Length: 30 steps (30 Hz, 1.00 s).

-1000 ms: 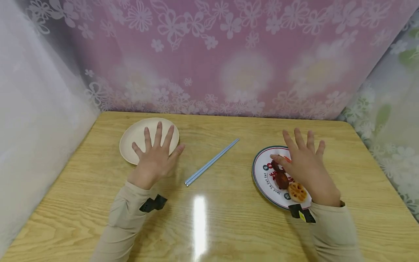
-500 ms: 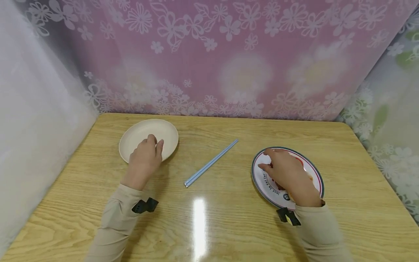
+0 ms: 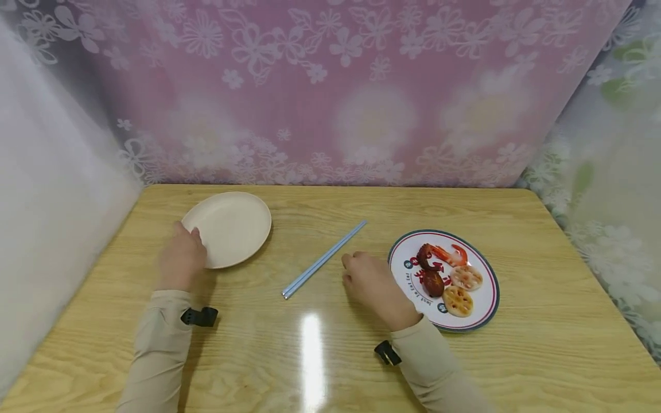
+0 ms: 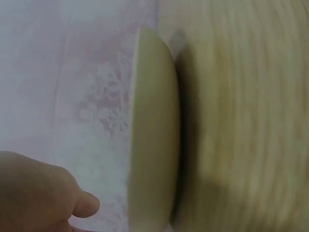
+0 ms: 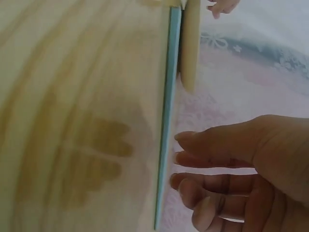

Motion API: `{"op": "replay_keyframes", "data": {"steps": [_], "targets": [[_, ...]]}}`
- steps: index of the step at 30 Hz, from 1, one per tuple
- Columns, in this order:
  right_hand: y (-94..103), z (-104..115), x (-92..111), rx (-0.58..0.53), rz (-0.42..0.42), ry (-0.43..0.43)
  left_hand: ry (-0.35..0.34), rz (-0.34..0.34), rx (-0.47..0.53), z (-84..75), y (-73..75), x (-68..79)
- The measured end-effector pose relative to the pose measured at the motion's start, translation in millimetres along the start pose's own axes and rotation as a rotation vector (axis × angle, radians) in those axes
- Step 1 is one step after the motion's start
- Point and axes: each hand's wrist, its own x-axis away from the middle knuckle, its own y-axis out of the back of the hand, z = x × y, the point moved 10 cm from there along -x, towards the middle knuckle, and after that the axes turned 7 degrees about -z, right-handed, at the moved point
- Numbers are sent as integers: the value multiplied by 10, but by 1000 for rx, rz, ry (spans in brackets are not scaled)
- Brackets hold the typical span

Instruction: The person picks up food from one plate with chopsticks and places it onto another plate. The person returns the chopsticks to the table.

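In the head view my left hand (image 3: 182, 258) is at the left rim of a beige plate (image 3: 232, 229), slightly blurred. The left wrist view has its thumb short of the plate's side (image 4: 154, 135); whether other fingers touch it is hidden. Light blue chopsticks (image 3: 325, 258) lie slantwise on the table. Just right of them hovers my right hand (image 3: 377, 287), fingers loosely bent and holding nothing. In the right wrist view its fingertips (image 5: 186, 140) are close to the chopsticks (image 5: 167, 96), with a small gap visible.
On the right, a white plate (image 3: 488, 298) with a dark rim bears two lotus root slices (image 3: 458, 302), a shrimp (image 3: 457, 256), a round brown piece (image 3: 432, 283) and a dark red curled piece (image 3: 426, 258). A pink flowered curtain (image 3: 310, 103) hangs behind the wooden table (image 3: 248, 355).
Both hands came down from spread fingers over the plates. My left hand shifted left to the beige plate's rim; my right hand moved left, off the food plate towards the chopsticks.
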Motion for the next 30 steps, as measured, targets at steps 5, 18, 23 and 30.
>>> {"op": "replay_keyframes", "data": {"steps": [5,18,23,30], "targets": [[-105,176,-93,14,-33,31,89,41,-7,298,-70,-57],[-282,346,-176,-24,42,-64,93,166,60,379,-212,-71],[-293,336,-118,-71,40,-87,85,180,88,406,-207,-91],[-295,355,-42,-45,58,39,87,199,136,482,-214,-110]]}}
